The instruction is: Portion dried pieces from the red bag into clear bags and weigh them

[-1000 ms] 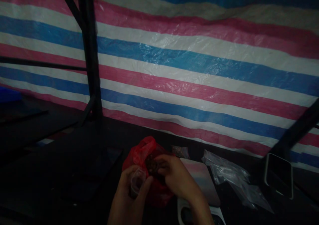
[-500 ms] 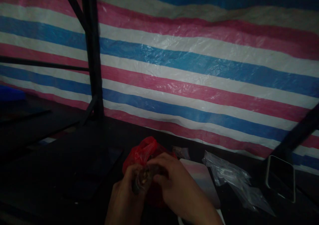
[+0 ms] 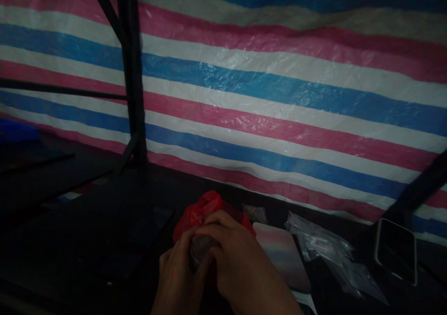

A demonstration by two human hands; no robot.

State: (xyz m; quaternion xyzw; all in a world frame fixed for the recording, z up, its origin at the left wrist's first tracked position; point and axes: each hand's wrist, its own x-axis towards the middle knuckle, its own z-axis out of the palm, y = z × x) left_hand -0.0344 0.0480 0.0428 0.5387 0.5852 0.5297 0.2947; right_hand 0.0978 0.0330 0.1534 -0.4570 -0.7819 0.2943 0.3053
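1. The relation that matters is between the cup [image 3: 199,252] and the two hands: it sits in the gap between them, in front of the red bag [image 3: 195,212] as the wearer looks at it.
2. The left hand [image 3: 179,266] is the nearer one, wrapped around the cup's left side. Its grip is clamped on the cup, with the thumb along the near side.
3. The right hand [image 3: 233,254] comes in from the right, its fingers bent over the far edge of the cup and its thumb on the near right. Whether that grip is clamped on the cup or merely rests against it, I cannot tell; the fingertips are partly hidden.
4. The cup's rounded end seems to face up and back toward the wearer, so its long axis probably leans away from upright. The dim light leaves the exact tilt unclear, and its contents cannot be made out.
5. The red bag lies just beyond the fingers on the dark tabletop [image 3: 167,177].
6. Right of the right hand lies the flat scale [image 3: 282,259], with clear plastic bags [image 3: 324,245] farther right, then a phone [image 3: 396,252], well apart from the cup.
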